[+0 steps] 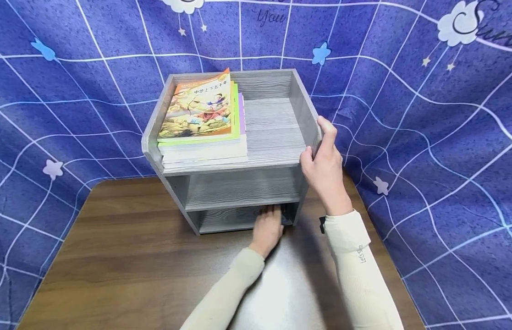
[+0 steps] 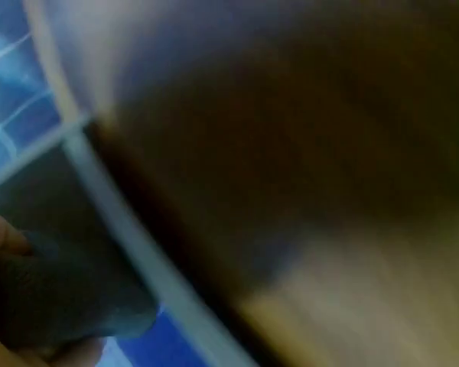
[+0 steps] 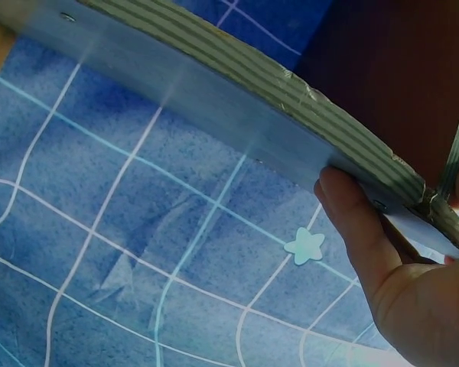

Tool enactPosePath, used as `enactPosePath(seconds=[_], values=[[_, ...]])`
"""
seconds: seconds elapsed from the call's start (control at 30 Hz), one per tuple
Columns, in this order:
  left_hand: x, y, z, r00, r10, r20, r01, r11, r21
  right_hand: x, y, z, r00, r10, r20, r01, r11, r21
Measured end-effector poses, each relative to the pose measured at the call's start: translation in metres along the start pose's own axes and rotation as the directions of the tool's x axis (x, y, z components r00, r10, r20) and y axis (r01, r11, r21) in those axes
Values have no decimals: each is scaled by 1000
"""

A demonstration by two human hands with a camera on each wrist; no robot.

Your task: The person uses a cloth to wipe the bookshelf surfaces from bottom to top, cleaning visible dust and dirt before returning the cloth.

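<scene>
A grey wood-grain shelf unit stands on a brown table, with stacked books at the left of its top tier. My right hand grips the front edge of the right side panel, thumb inside and fingers outside; the right wrist view shows the hand against the panel. Down at the lowest compartment, my left hand reaches in at the right, its fingertips blurred. In the blurry left wrist view, fingers of the hand lie around a dark grey thing that I cannot identify.
Brown tabletop extends in front of the unit and to both sides. A blue patterned curtain hangs behind and on both sides. A small black item shows beside my right cuff.
</scene>
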State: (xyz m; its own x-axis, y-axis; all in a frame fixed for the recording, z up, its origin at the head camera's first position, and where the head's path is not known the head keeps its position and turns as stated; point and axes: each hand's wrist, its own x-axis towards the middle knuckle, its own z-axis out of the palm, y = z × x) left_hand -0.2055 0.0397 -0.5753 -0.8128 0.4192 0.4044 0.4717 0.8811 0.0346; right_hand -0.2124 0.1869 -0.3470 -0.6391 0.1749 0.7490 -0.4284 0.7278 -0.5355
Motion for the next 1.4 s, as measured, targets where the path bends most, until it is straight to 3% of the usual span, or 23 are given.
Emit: enactPosePath(seconds=[0.17, 0.43, 0.8, 1.03, 1.27, 1.4], values=[[4, 22, 18, 992, 21, 121, -29, 997, 67, -1, -2, 0, 1000, 1, -11, -1, 1000, 6], [4, 26, 16, 998, 27, 64, -37, 987, 156, -1, -4, 0, 1000, -1, 7, 1, 1000, 8], [3, 27, 8, 991, -1, 131, -21, 986, 163, -1, -2, -3, 1000, 10, 24, -10, 1000, 17], [-3, 17, 2, 994, 23, 107, -41, 985, 168, -1, -2, -5, 1000, 5, 26, -6, 1000, 19], [-15, -6, -3, 983, -3, 186, -28, 986, 162, -1, -3, -7, 999, 0, 34, -1, 1000, 21], [-23, -23, -9, 982, -27, 186, 1, 990, 140, -1, -3, -7, 999, 2, 35, -3, 1000, 25]])
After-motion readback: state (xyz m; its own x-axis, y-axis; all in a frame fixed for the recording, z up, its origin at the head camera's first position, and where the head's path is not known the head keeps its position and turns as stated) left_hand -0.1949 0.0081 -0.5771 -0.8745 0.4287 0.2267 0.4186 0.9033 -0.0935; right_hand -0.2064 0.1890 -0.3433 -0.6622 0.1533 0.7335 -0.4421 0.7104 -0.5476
